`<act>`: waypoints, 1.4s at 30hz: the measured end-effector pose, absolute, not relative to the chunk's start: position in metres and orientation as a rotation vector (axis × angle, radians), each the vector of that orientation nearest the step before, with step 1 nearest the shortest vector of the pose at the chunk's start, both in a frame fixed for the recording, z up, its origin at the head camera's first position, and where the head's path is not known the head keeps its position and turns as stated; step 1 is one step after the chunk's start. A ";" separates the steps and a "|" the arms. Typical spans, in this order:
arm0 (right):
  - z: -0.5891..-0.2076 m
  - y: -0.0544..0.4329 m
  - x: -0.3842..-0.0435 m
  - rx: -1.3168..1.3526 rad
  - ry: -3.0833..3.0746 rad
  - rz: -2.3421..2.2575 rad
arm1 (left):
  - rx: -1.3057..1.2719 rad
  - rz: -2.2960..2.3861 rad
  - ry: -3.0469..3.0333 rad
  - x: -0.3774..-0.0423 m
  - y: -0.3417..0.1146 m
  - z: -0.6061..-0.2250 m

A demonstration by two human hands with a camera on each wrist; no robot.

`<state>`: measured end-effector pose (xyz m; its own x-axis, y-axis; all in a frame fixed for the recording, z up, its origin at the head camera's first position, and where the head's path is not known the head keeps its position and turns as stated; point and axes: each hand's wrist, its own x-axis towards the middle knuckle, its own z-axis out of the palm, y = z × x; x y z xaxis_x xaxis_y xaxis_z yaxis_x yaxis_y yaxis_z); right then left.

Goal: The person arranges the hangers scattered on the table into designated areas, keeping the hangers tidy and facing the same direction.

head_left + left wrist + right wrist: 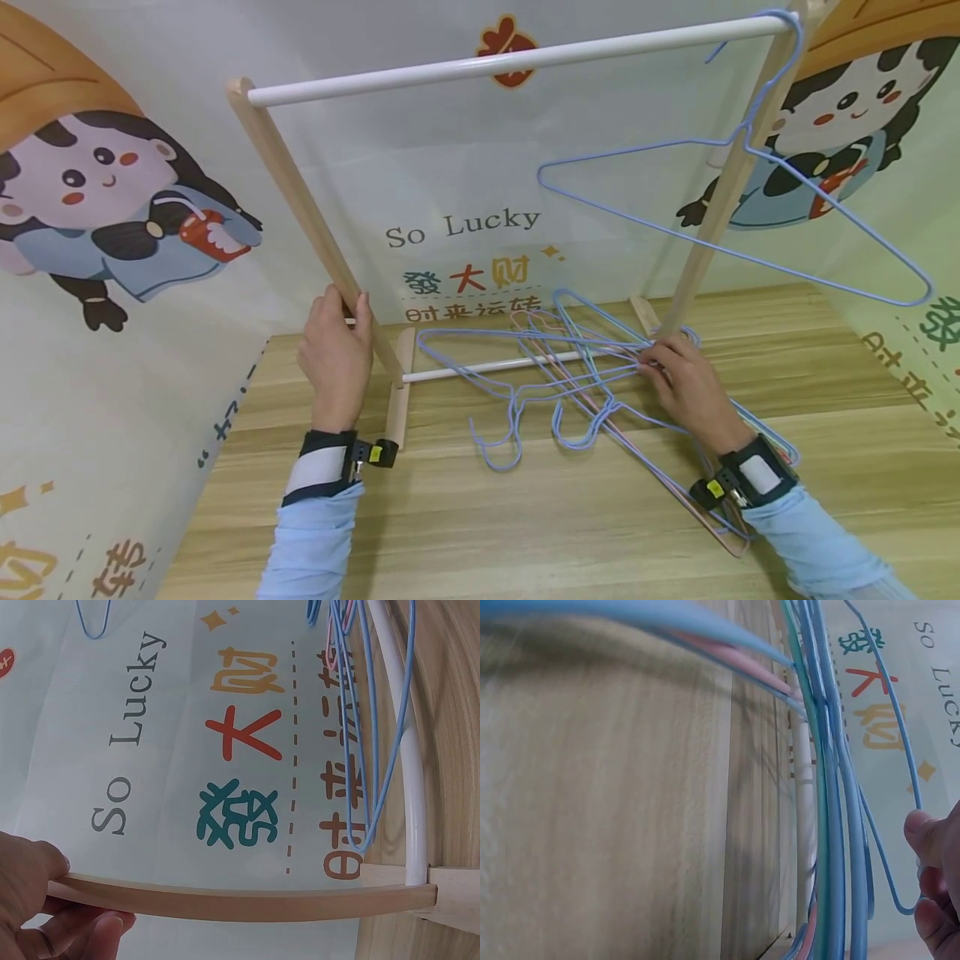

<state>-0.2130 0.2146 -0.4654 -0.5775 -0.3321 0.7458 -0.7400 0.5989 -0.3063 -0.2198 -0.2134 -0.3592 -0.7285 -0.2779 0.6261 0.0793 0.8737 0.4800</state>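
Note:
My left hand (337, 358) grips the left wooden post (300, 200) of a small garment rack, thumb on one side and fingers on the other in the left wrist view. Down at the rack's right foot, my right hand (693, 387) pinches the corner of a blue clothes hanger (902, 727). That hanger's hook points toward me. Several more blue, pink and green hangers (652, 465) lie tangled under and beside it, partly hidden by the right hand. One blue hanger (637, 151) hangs by its hook at the right end of the white top rail (517, 62).
The rack's right post (708, 217) stands behind the hanging hanger. A white lower rail (480, 367) joins the wooden feet, crossed by the pile. Printed backdrop sheets (420, 167) rise behind and beside the wood-grain table (487, 533).

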 end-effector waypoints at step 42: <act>-0.445 0.219 -0.204 0.523 -2.034 0.915 | 0.137 -0.643 -2.326 -0.219 -0.215 -0.358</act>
<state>-0.2041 0.2188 -0.4448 -0.5727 -0.0358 0.8190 -0.6364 0.6492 -0.4167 -0.2185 -0.2147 -0.3582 -0.7432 -0.2713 0.6116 0.0812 0.8708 0.4850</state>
